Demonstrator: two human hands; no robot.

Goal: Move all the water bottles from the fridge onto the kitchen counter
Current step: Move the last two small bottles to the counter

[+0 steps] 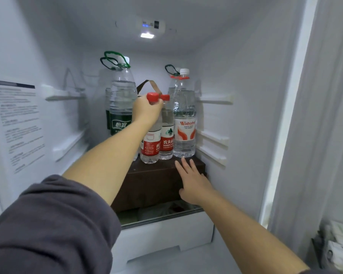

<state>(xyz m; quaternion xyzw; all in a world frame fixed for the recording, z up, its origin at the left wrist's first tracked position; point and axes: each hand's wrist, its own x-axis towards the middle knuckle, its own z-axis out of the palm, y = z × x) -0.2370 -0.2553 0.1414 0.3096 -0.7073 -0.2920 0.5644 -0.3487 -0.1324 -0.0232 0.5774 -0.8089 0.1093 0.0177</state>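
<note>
Forward, left hand [147, 111] grips bottle [150, 145] (right hand [194, 183] splayed).

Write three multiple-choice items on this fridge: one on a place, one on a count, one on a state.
1. The red-capped bottles stand on: A) a wire rack B) a brown box C) a door shelf.
2. Their number: A) one B) two C) four.
3. The left hand: A) hangs open B) presses a wall C) grips a bottle's neck.
Key: 1 B, their bases rest on the box top; 2 B, two red caps show side by side; 3 C, the fingers curl round the neck under a cap.
</note>
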